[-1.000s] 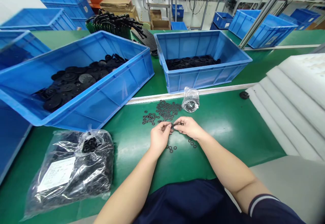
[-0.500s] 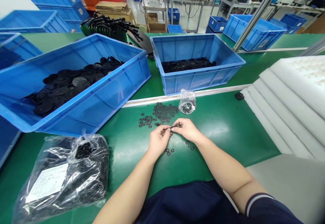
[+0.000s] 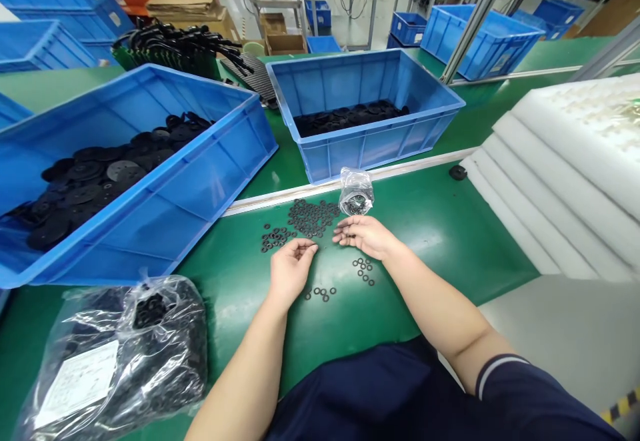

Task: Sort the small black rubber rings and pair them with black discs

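The hands have come apart. The left hand (image 3: 291, 269) is pinched, maybe on something; I can't tell. The open, empty-looking right hand (image 3: 367, 235) is near small round black rings (image 3: 363, 267), now more than before, on the shiny green surface (image 3: 345, 324).

2 hands (image 3: 325, 252) apart, palms inward, left fingertips pinched, right fingers loosely curled.

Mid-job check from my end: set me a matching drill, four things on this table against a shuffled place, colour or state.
1. Large bag
2. Small bag
3. Foam sheets
4. Biggest ring pile

A. White, stacked at the right
B. Just beyond the right hand
C. Black, loose on the green table
D. Shows a paper label

Pairs: 1-D, 2-B, 3-A, 4-C
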The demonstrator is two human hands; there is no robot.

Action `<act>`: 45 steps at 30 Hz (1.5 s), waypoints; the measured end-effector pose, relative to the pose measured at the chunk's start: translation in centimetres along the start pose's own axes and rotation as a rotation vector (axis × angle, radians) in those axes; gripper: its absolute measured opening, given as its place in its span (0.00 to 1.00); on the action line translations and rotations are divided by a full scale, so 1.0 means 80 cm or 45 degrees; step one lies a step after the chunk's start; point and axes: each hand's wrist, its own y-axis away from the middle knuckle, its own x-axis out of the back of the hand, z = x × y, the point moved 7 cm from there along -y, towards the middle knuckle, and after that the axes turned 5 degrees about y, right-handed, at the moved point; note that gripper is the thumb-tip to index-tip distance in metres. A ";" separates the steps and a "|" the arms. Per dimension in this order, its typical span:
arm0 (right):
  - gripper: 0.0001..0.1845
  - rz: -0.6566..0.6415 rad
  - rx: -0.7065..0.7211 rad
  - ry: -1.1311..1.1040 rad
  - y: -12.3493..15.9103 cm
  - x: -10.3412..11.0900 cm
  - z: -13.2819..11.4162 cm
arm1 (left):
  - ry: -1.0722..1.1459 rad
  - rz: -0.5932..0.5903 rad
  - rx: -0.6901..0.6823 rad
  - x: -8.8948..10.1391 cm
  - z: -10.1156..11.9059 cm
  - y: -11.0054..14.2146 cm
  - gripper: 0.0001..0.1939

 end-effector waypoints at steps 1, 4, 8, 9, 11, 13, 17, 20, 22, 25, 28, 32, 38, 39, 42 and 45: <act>0.04 0.032 0.000 -0.035 -0.002 0.006 -0.002 | -0.135 0.026 -0.062 0.005 0.003 -0.002 0.09; 0.05 0.099 -0.021 -0.059 -0.007 0.019 -0.003 | -0.488 0.068 -0.219 0.013 0.007 -0.005 0.06; 0.03 0.117 -0.045 -0.085 -0.010 0.024 0.001 | -0.734 0.240 -0.364 0.020 0.016 0.000 0.08; 0.02 0.115 -0.044 -0.112 -0.010 0.024 0.001 | -0.743 0.266 -0.417 0.017 0.022 0.005 0.09; 0.03 0.100 -0.030 -0.185 -0.010 0.023 -0.001 | -0.726 0.189 -0.559 -0.002 0.034 0.016 0.10; 0.05 0.080 -0.020 -0.244 -0.008 0.021 -0.004 | -0.717 -0.046 -0.698 -0.035 0.043 0.031 0.12; 0.08 0.090 -0.052 -0.232 -0.004 0.019 -0.007 | -0.747 -0.437 -0.790 -0.091 0.046 0.055 0.13; 0.07 0.125 -0.065 -0.194 -0.004 0.020 -0.006 | -0.724 -0.488 -0.764 -0.101 0.048 0.058 0.12; 0.04 0.155 -0.058 -0.164 -0.005 0.022 -0.004 | -0.708 -0.484 -0.755 -0.100 0.050 0.058 0.11; 0.04 0.179 -0.024 -0.119 -0.006 0.024 -0.004 | -0.641 -0.466 -0.757 -0.095 0.053 0.058 0.11; 0.10 0.145 0.025 -0.018 -0.004 0.020 -0.006 | -0.407 -0.356 -0.658 -0.077 0.048 0.048 0.10; 0.12 0.025 0.074 0.300 0.005 -0.002 -0.004 | 0.061 -0.072 -0.157 -0.035 0.014 0.020 0.08; 0.10 -0.026 0.118 0.498 0.014 -0.035 0.009 | 0.483 -0.015 0.155 -0.023 -0.004 0.011 0.11; 0.10 -0.015 0.129 0.501 0.013 -0.036 0.011 | 0.491 -0.023 0.153 -0.024 -0.003 0.012 0.12; 0.10 0.018 0.148 0.502 0.010 -0.031 0.014 | 0.493 -0.035 0.142 -0.028 0.002 0.015 0.12; 0.08 0.061 0.246 0.590 0.006 -0.026 0.011 | 0.499 -0.032 0.133 -0.028 0.006 0.017 0.12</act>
